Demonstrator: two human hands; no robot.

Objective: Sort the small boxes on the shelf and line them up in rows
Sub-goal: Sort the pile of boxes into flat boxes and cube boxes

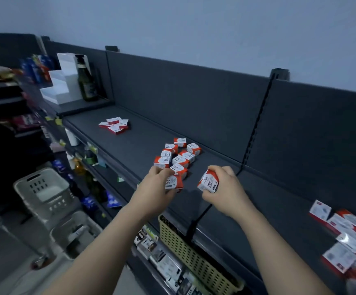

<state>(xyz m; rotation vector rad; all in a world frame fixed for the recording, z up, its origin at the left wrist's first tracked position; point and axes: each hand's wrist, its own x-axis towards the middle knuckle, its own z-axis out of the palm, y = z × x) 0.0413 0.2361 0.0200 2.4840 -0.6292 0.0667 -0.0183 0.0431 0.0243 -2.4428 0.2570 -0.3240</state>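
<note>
Several small red-and-white paper clip boxes [178, 155] lie in two loose rows on the dark grey shelf [143, 143]. My left hand [154, 188] grips one such box [173, 183] at the near end of those rows. My right hand [224, 187] holds another paper clip box [208, 181], tilted, just above the shelf to the right. A smaller cluster of flat boxes [115, 124] lies farther left on the shelf. A jumbled pile of larger red-and-white boxes [349, 237] covers the shelf's right end.
A green bottle [86, 81] and white display stands [61, 86] sit at the shelf's far left. Below the shelf's front edge are a beige perforated basket [196, 258], lower shelves with goods, and grey baskets [45, 192] on the floor.
</note>
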